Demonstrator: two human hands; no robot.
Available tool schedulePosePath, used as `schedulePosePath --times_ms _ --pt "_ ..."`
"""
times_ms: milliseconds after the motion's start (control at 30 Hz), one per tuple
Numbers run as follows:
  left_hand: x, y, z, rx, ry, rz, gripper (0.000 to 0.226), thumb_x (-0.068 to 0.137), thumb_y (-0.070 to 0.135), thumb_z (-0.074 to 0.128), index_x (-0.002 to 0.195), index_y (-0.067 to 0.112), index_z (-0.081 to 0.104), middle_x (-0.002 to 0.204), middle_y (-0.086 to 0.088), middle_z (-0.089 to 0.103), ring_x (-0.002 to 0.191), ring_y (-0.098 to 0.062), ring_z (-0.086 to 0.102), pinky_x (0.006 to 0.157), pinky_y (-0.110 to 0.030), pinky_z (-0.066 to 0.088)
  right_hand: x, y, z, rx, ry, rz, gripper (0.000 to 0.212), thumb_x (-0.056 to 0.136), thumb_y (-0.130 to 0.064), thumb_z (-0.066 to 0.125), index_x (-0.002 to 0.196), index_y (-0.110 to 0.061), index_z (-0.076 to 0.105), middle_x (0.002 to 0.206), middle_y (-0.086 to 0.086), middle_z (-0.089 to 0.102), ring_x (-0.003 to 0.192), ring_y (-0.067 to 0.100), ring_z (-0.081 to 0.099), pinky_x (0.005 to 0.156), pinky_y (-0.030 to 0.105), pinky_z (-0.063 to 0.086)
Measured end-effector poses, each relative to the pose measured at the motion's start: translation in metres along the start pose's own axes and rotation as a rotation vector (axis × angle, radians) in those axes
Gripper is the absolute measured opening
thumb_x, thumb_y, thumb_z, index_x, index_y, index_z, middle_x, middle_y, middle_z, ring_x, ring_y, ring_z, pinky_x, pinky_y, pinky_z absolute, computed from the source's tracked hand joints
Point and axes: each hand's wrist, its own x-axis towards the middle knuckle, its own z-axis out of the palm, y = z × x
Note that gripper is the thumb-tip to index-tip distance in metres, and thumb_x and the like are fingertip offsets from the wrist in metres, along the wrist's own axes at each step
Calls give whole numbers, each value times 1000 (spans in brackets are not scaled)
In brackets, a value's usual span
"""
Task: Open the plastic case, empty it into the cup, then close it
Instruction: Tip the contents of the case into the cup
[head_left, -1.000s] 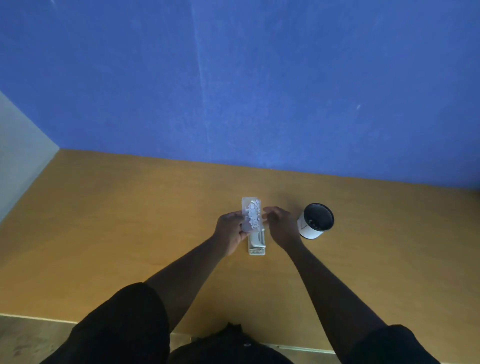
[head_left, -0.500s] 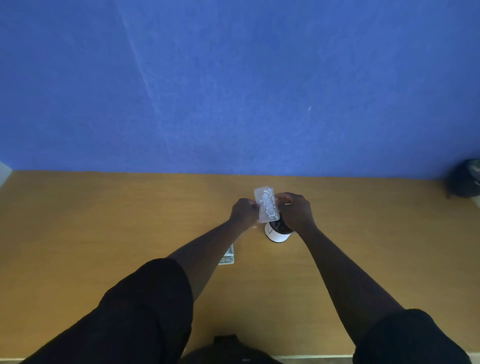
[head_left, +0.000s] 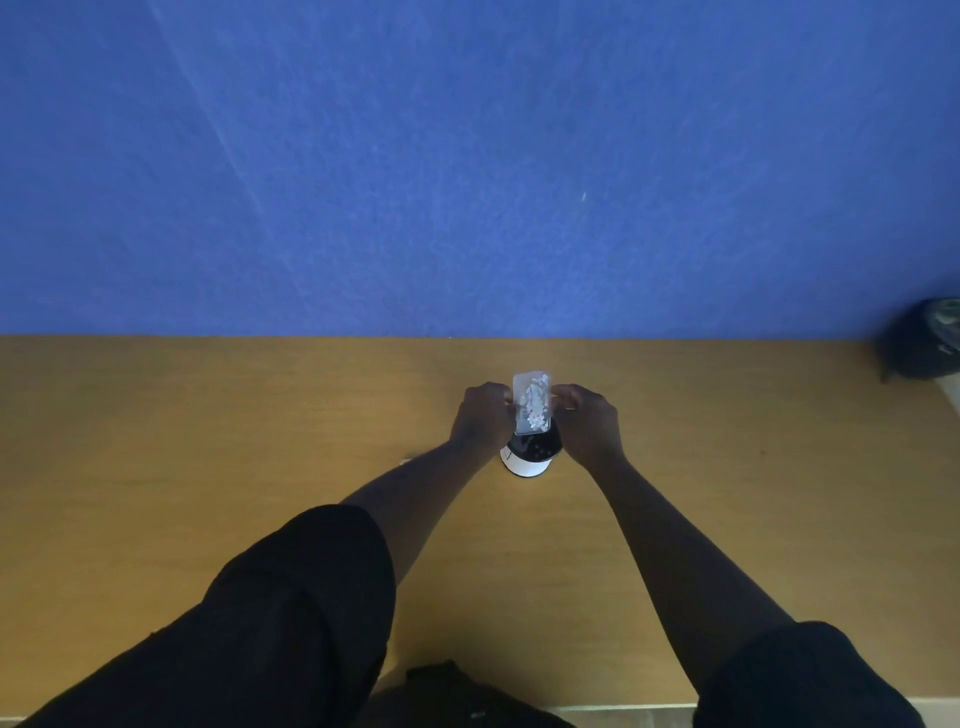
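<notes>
Now mid-pour: both hands, left hand (head_left: 480, 415) & right hand (head_left: 589, 421), pinch tilted case (head_left: 531, 402) over cup (head_left: 530, 457); contents mostly inside, closing pending.

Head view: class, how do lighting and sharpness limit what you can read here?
Head view: dim; hands nearly silhouetted; clear case brightest, its white bits soft; cup interior black; dark object at right edge blurred.

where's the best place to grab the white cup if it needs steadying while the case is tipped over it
Grip the cup low on its white side wall, coming from the near side. It stands upright on the table, and its dark mouth is taken up by the clear case tilted over it, held by the left hand and right hand. Only the lower front wall shows free.
</notes>
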Motion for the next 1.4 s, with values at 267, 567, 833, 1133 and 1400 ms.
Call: schedulePosePath --times_ms 267,567,833,1133,1400 --pt "-2 1 5 24 -5 12 21 91 16 57 82 2 69 83 -13 70 78 -28 66 64 -32 52 -6 10 -1 17 23 -51 29 88 -10 50 107 -14 72 101 2 74 74 5 56 56 -5 34" --pt "-3 -2 2 -32 44 73 20 90 18 61 96 2 72 95 -15 74 87 -28 69 76 -37 57 -15 14 2 -76 72 -150 30 89 -3 50 110 -9 70 101 7 74 77 10 57 58 -6 33" --pt "-4 -7 4 -59 41 158 25 89 22 66 104 4 72 98 -13 76 88 -23 70 75 -29 54 -26 14 -1 -69 133 -199 26 91 -5 51 108 -9 70 97 4 75 78 8 61 55 -2 35" --pt "-5 -11 2 -73 27 243 31 93 26 60 116 6 68 103 -12 75 88 -21 70 70 -23 47 -33 16 0 -29 164 -223 21 89 -2 55 105 -1 69 96 12 74 75 11 61 55 -5 36" --pt "-7 -13 3 -137 46 239 28 94 21 58 107 3 74 96 -14 77 87 -23 71 73 -25 52 -40 15 6 -36 171 -278 22 94 -7 50 105 -10 68 87 5 74 74 15 68 54 14 49"
